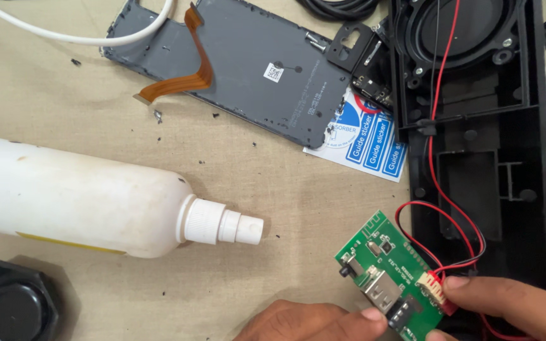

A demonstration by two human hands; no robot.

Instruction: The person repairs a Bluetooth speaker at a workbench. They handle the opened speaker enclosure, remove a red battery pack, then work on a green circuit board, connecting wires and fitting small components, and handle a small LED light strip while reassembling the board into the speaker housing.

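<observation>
Beige cloth covers the worktop (254, 183). Beside the open black speaker housing (507, 158), whose round speaker sits in its top end, the left hand (311, 323) and right hand (513, 306) pinch a green circuit board (390, 275); red and black wires (450, 215) run from it into the housing. Left of the board lies a white squeeze bottle (77, 202), contents unseen.

Electronics repair bench, probably small workshop; opened black speaker housing (475, 126) with red and black wires (440, 208); bare green circuit board (390, 275); stripped grey phone frame (248, 63) with orange flex cable (184, 76); white solvent-type bottle (96, 196); debris-flecked beige worktop (254, 183).
</observation>
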